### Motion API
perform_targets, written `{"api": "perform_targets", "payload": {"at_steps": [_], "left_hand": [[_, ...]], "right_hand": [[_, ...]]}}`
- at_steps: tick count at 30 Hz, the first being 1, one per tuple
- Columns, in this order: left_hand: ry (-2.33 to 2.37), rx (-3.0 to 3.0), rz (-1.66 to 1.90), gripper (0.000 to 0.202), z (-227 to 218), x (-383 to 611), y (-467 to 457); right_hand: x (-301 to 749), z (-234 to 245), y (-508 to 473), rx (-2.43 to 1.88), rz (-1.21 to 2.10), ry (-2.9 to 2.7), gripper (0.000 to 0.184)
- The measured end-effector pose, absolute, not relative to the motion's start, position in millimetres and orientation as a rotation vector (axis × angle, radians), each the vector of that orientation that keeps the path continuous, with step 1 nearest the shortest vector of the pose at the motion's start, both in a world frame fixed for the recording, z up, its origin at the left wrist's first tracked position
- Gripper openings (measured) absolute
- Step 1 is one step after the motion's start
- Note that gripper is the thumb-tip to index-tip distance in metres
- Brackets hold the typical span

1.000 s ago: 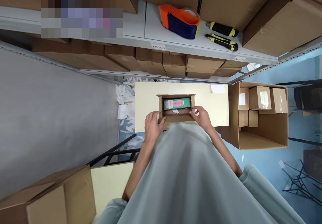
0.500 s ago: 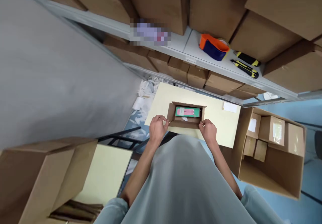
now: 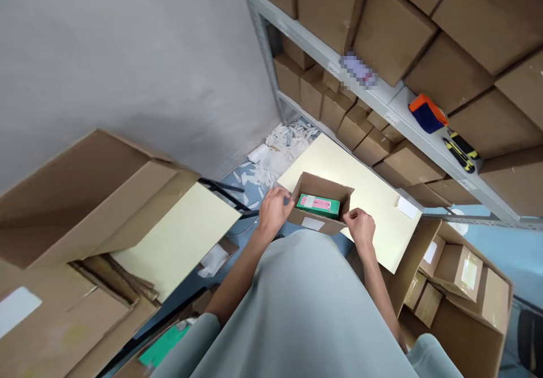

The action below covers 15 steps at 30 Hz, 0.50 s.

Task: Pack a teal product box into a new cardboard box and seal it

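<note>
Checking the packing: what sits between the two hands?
In the head view, an open carton sits between the left hand and right hand, with a green-and-pink box inside.

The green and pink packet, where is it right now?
The green and pink packet lies inside the small open carton on the pale yellow table, between the left hand and right hand.

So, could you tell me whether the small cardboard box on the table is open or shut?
Open: the small cardboard box shows a green and pink package inside, both hands at its sides.
</note>
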State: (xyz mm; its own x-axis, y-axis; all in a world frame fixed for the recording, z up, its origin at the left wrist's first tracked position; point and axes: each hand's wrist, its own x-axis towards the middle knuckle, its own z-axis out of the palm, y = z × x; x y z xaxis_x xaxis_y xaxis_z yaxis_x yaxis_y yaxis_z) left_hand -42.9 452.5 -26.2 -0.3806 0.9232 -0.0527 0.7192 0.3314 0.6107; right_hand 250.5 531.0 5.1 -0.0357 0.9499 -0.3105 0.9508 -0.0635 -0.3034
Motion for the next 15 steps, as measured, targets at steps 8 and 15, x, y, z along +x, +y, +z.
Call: {"api": "perform_targets", "payload": {"at_steps": [8,15], "left_hand": [[2.610,1.009,0.953,0.008,-23,-170,255],[2.835,0.528,1.059,0.013,-32,-233,110]], "right_hand": [[69,1,453,1.763,-0.699,2.560,0.020],[-84,-24,383,1.161,-0.920,2.940,0.025]]}}
